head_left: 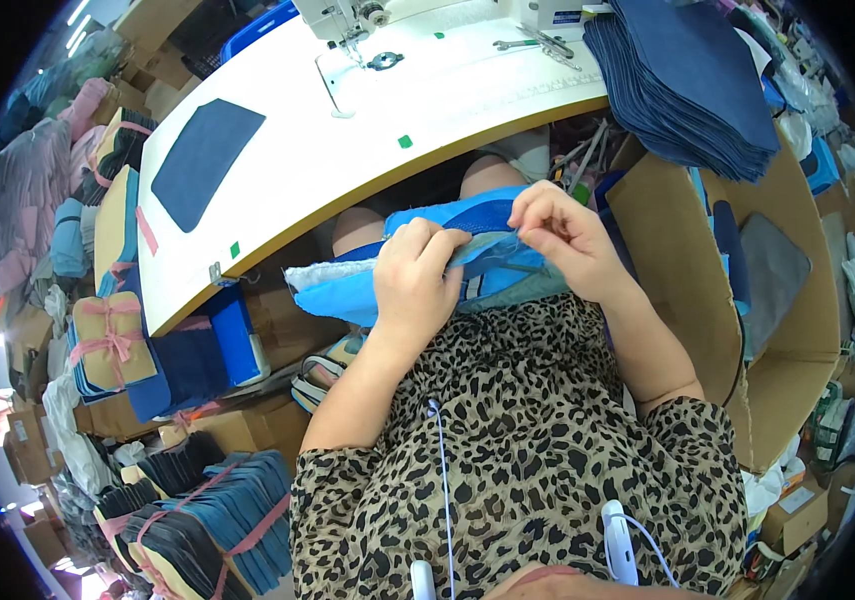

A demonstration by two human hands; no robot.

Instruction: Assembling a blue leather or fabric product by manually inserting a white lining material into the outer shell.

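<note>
A bright blue sewn fabric piece (332,298) lies across my lap, with a white fuzzy edge at its left end and a darker blue mesh-like strip along its upper side. My left hand (415,280) is closed on its middle, fingers bent over the seam. At the right end, my right hand (565,240) has thumb and forefinger pinched together at the raw edge of the piece, where fine loose threads show. Whether a single thread sits in that pinch is too small to tell. Grey-green fabric shows beneath, partly hidden by my hands.
Ahead stands a white sewing table (297,185) with a sewing machine (342,22). On it lie a navy fabric panel (209,165), small metal tools (537,45) and a stack of navy panels (687,85). An open cardboard box (687,270) stands right; tied bundles (217,510) sit left.
</note>
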